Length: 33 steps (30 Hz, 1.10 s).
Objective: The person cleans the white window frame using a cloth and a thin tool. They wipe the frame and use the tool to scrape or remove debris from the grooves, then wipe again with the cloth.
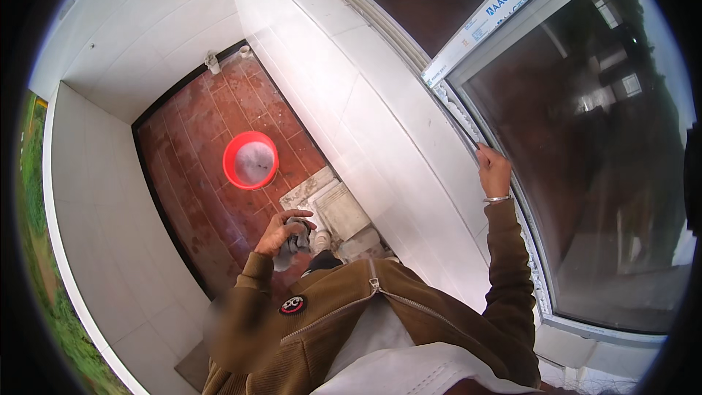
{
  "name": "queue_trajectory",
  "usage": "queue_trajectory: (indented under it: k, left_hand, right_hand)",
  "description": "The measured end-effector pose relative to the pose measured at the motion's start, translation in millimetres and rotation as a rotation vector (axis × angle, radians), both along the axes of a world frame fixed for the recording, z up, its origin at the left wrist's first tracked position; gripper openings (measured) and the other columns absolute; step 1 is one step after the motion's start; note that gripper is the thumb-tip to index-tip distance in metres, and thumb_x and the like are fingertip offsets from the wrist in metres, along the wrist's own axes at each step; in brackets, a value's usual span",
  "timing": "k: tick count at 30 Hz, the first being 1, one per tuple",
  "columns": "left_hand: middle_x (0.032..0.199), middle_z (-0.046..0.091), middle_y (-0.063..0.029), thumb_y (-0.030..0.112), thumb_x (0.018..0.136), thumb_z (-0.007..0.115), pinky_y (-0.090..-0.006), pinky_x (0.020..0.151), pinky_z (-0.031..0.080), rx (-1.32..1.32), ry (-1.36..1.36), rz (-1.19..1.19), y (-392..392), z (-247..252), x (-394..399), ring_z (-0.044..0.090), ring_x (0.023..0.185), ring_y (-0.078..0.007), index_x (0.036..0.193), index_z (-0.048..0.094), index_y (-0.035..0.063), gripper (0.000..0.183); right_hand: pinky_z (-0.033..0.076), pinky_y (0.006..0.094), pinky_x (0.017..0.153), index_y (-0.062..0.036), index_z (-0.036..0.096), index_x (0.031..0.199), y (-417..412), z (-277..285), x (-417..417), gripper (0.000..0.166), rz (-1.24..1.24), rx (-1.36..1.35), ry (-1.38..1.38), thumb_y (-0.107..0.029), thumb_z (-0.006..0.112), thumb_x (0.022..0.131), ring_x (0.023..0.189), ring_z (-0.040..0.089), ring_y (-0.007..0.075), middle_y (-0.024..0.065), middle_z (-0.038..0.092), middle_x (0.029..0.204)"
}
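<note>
Crumpled in my left hand (279, 233) is a grey cloth (298, 237), held in front of my body above the floor. My right hand (494, 171) reaches out to the window's lower edge and pinches a thin dark strip or tool (458, 123), which lies along the gap below the frame. White sealing foam (460, 109) shows ragged in that gap. The window frame (493, 11) carries protective film that bears writing. Its dark glass pane (576, 148) reflects a room and a strip of sky.
A red bucket (226, 162) of foamy water stands on the red tiled floor (192, 175). Stacked slabs (343, 211) lie near my feet. Pipe stubs (213, 63) rise in the far corner. At left, a low tiled parapet (104, 219) borders greenery. White tiled wall (351, 104) runs under the window.
</note>
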State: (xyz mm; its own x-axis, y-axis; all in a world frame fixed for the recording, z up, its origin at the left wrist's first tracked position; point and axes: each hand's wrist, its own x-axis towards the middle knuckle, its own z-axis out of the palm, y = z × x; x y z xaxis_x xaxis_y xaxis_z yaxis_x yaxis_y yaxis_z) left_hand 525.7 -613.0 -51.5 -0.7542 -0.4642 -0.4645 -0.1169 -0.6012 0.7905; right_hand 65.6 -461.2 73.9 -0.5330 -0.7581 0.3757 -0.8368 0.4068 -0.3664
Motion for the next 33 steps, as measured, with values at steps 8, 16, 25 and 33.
queue_trajectory:
  k: [8, 16, 25, 33]
  left_hand:
    - [0.098, 0.069, -0.0139, 0.008, 0.076, 0.058, -0.0288, 0.081, 0.051, 0.036, -0.005, 0.017, 8, -2, 2, 0.064, 0.088, -0.0173, 0.117, 0.060, -0.0064, 0.043]
    - [0.099, 0.069, -0.0138, 0.006, 0.077, 0.057, -0.0288, 0.081, 0.051, 0.050, -0.041, -0.055, 8, -1, -9, 0.064, 0.090, -0.0174, 0.117, 0.058, -0.0079, 0.043]
    - [0.098, 0.070, -0.0123, 0.006, 0.075, 0.056, -0.0282, 0.082, 0.050, 0.003, -0.073, -0.063, 4, -26, 12, 0.064, 0.089, -0.0164, 0.117, 0.059, -0.0069, 0.044]
    - [0.099, 0.070, -0.0123, 0.004, 0.075, 0.055, -0.0283, 0.078, 0.051, 0.057, -0.073, -0.081, -10, -29, 13, 0.064, 0.085, -0.0157, 0.117, 0.059, -0.0069, 0.043]
  right_hand:
    - [0.050, 0.0450, 0.068, -0.0066, 0.069, 0.102, -31, -23, -4, 0.017, 0.016, 0.028, 0.086, -0.010, 0.064, 0.086, 0.078, 0.064, 0.0374, 0.0164, 0.067, 0.087]
    - [0.050, 0.0464, 0.066, -0.0060, 0.063, 0.109, -160, -25, 57, 0.025, 0.144, -0.112, 0.092, -0.002, 0.060, 0.084, 0.076, 0.062, 0.0395, 0.0212, 0.063, 0.080]
    - [0.050, 0.0435, 0.063, -0.0166, 0.065, 0.122, -15, 1, 35, 0.043, -0.064, 0.166, 0.186, 0.003, 0.060, 0.084, 0.069, 0.062, 0.0341, 0.0158, 0.062, 0.076]
    - [0.050, 0.0448, 0.066, -0.0169, 0.064, 0.122, -93, -34, 20, 0.039, -0.028, 0.145, 0.197, -0.002, 0.059, 0.086, 0.074, 0.062, 0.0350, 0.0147, 0.062, 0.080]
